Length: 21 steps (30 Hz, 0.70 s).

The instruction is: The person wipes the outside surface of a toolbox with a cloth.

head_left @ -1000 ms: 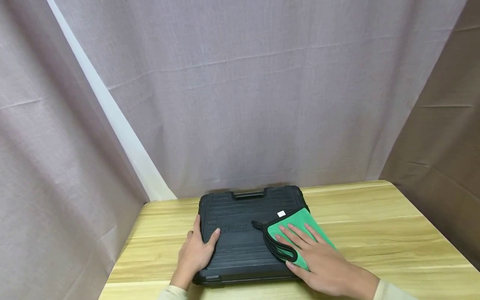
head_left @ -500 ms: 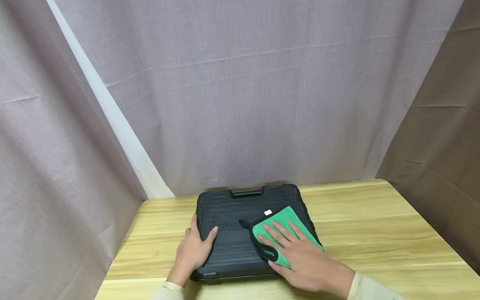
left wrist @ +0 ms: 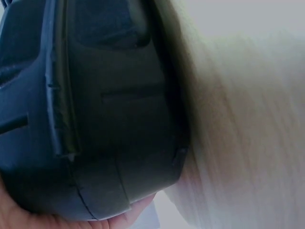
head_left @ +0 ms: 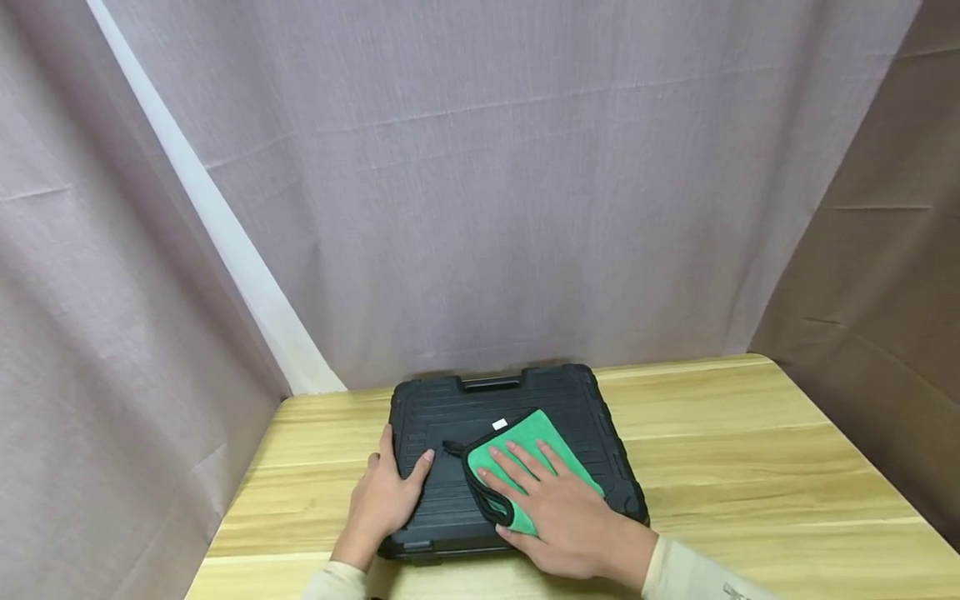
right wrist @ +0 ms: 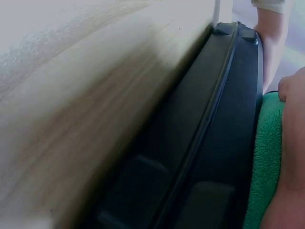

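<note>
A black plastic carrying case (head_left: 558, 392) lies flat on the table, its handle at the far side. My left hand (head_left: 386, 496) grips its left edge, thumb over the lid and fingers along the side. In the left wrist view, that hand (left wrist: 28, 220) wraps around the case's rounded corner (left wrist: 133, 119). A folded green cloth (head_left: 542, 429) with black trim, a hanging loop and a white tag lies on the lid. My right hand (head_left: 566, 512) presses flat on it, fingers spread. The right wrist view shows the cloth (right wrist: 268, 148) between hand and case (right wrist: 205, 129).
The wood-grain table (head_left: 735, 450) extends to both sides of the case. Behind it hangs a grey-mauve curtain (head_left: 480, 208), with a brown curtain (head_left: 877, 283) on the right. A pale strip (head_left: 225, 225) shows between the curtains at the left.
My right hand has slid the green cloth leftward across the lid, from its right edge to around the middle. The left hand keeps its hold on the case's left edge.
</note>
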Available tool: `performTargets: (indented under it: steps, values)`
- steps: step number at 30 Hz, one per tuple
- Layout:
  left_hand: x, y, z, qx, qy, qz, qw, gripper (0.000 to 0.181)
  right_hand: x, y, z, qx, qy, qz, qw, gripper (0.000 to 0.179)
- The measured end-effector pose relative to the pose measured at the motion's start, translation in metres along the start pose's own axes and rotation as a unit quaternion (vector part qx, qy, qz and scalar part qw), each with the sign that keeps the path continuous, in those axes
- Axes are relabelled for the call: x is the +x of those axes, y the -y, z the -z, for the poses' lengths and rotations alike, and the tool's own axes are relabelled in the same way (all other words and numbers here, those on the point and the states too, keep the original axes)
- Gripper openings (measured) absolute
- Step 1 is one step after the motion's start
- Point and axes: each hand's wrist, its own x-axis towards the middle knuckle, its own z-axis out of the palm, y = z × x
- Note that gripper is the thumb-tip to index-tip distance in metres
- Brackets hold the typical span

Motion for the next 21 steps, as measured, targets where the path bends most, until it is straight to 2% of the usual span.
performTargets:
  steps: [4, 12, 21]
  values:
    - [0.000, 0.000, -0.001, -0.001, -0.001, -0.003, 1.0000, 0.099, 0.000, -0.002, 0.002, 0.022, 0.007, -0.010, 0.9997, 0.066]
    - [-0.001, 0.001, -0.004, -0.007, -0.003, -0.003, 1.0000, 0.100, 0.011, -0.008, 0.019, 0.087, 0.066, -0.054, 0.9926, 0.067]
    - [-0.001, 0.002, 0.001, -0.007, -0.005, -0.008, 0.9999, 0.101, 0.049, -0.031, 0.042, 0.053, 0.125, -0.101, 0.9856, 0.070]
